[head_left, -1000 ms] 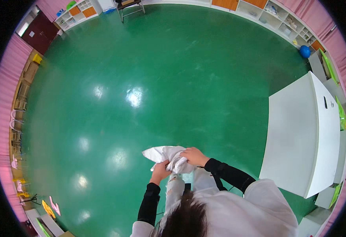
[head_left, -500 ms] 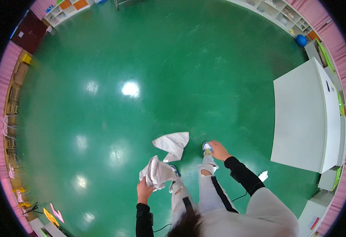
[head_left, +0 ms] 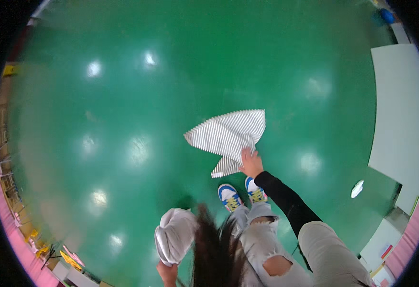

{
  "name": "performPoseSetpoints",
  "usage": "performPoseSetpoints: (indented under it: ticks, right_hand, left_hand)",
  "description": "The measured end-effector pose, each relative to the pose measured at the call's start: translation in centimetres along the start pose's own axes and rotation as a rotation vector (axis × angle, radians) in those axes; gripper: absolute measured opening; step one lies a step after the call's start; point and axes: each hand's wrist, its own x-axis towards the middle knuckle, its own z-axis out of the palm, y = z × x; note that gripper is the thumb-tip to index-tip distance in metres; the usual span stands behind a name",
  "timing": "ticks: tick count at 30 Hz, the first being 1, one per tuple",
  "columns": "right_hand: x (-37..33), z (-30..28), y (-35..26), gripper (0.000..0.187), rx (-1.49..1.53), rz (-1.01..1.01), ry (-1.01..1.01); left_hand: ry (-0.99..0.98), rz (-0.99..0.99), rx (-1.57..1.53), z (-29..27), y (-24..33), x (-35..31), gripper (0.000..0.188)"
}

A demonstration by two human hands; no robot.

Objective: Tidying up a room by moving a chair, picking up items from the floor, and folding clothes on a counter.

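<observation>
A grey-and-white striped cloth [head_left: 228,131] lies crumpled on the green floor in front of my shoes, one corner folded out. My right hand [head_left: 252,164] reaches down to its near edge, fingers bent onto the fabric; how firm the grip is partly hidden. At the lower left my left hand [head_left: 168,272] is closed around the lower end of a bunched white cloth [head_left: 175,234], which hangs clear of the striped one. Long dark hair falls between the two arms and covers part of my legs.
A large white table [head_left: 403,110] stands at the right. On the floor near it lies a small white object [head_left: 357,189]. My blue-and-white shoes [head_left: 229,197] are just behind the striped cloth. Chairs and yellow items line the left edge, by a pink curtain [head_left: 16,244].
I have bent lower, and my right hand has gone from beside my shoe to the striped cloth. My left hand still holds the white cloth, now nearer the lower edge.
</observation>
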Motion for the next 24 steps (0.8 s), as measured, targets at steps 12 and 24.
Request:
performPoseSetpoints:
  ticks: [12, 24]
  right_hand:
    - [0.5, -14.6, 5.0, 0.024, 0.573, 0.104, 0.227]
    - [-1.1, -64.8, 20.9, 0.018, 0.851, 0.150, 0.423]
  left_hand:
    - [-0.084, -0.037, 0.407, -9.1, 0.7, -6.8, 0.054]
    - [-0.068, 0.408, 0.411, -25.2, 42.5, -6.9, 0.041]
